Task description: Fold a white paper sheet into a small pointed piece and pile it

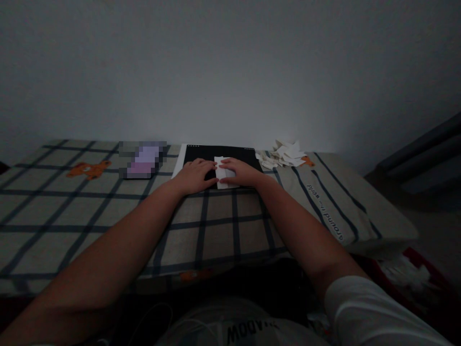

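A small folded white paper strip [224,174] is pressed flat on a black rectangular board [219,156] by the left hand [196,175] and right hand [240,173], fingers spread, evidently to sharpen a crease; the board lies on a checked cloth-covered table [108,211].

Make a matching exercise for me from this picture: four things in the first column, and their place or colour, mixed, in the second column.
Things:
1. white folded paper
2. black board
3. pile of paper scraps
4. orange bear print

Place or colour:
a. on the cloth, far left
b. to the right of the board
c. under both hands
d. dark, lies under the paper

Pairs: 1-c, 2-d, 3-b, 4-a
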A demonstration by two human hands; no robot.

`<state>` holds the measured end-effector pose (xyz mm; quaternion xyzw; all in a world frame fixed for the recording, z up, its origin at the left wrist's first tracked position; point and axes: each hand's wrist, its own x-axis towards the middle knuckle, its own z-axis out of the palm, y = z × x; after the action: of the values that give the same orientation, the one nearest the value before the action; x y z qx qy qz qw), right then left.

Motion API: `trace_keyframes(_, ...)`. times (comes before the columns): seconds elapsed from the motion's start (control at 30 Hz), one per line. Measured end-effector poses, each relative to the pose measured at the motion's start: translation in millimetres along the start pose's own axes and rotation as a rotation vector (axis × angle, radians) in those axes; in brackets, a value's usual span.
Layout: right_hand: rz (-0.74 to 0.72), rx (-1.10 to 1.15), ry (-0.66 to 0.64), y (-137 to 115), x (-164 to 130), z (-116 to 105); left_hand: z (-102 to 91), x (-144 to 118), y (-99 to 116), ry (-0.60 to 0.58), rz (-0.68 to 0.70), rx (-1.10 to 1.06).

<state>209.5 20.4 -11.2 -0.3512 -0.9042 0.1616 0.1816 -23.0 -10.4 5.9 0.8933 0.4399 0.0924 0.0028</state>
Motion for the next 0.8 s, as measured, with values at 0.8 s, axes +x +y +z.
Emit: trace_keyframes(0.8,0.063,0.087,0.243,8.0,1.9,2.3,8.1,11.0,15.3,0.082,-0.164,0.106)
